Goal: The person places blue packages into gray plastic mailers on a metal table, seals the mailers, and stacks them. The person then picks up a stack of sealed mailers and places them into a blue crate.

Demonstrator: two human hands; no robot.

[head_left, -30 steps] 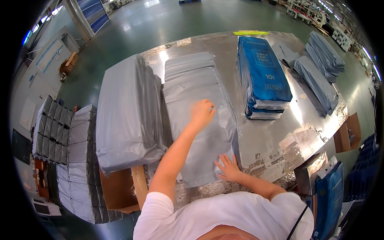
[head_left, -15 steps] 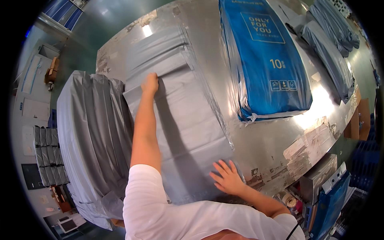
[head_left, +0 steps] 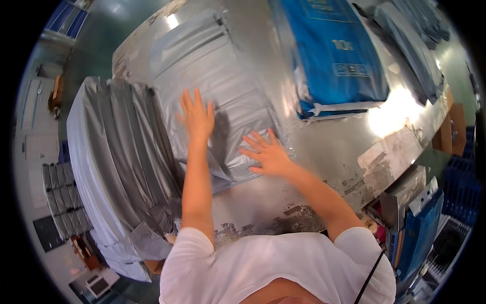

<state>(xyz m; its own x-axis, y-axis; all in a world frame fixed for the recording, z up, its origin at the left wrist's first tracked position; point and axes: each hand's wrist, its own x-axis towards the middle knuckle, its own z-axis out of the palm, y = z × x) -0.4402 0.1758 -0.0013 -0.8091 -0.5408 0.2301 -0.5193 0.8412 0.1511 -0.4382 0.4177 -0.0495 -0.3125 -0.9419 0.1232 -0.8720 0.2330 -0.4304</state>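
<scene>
A grey plastic bag (head_left: pixel 207 66) lies on the metal table, wrinkled, with its near edge a little way in front of my body. Over its left middle part is my left hand (head_left: pixel 197 116), palm down, fingers apart and slightly smeared by motion. My right hand (head_left: pixel 269 154) is spread on the near right corner of the bag. Neither hand grips anything. Between the two hands the plastic rises in a fold that casts a dark shadow.
A thick stack of grey bags (head_left: pixel 126 147) stands close by my left arm. A blue plastic-wrapped package (head_left: pixel 334 66) sits farther right on the metal table (head_left: pixel 324 162). Beyond it lie more grey bags (head_left: pixel 405 40). Blue crates (head_left: pixel 460 177) are at the far right.
My left hand has opened from its closed grip on the bag. My right hand has moved away from my body. The bag's near edge lies farther off, baring table.
</scene>
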